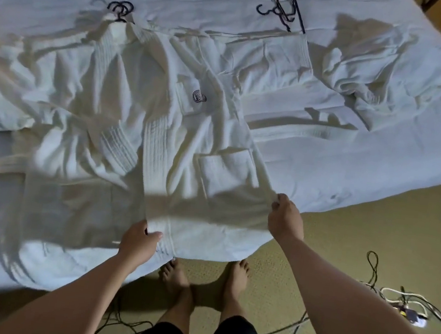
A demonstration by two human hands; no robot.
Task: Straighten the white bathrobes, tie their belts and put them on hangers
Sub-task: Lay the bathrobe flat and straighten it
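Note:
A white bathrobe [188, 146] with a dark chest logo lies spread on the bed, collar at the far left on dark hangers [120, 10]. My left hand [138, 240] pinches the ribbed front edge at the hem. My right hand [285, 218] grips the hem's right corner, pulling the fabric taut over the bed edge. A loose belt [308, 130] lies to the right of the robe. A second, crumpled bathrobe [367, 76] sits further right. More dark hangers [283, 6] lie at the top.
The bed sheet [378, 171] covers most of the view. Below its edge is tan carpet [342, 249], my bare feet, and to the right a tangle of cables with a power strip [404, 306].

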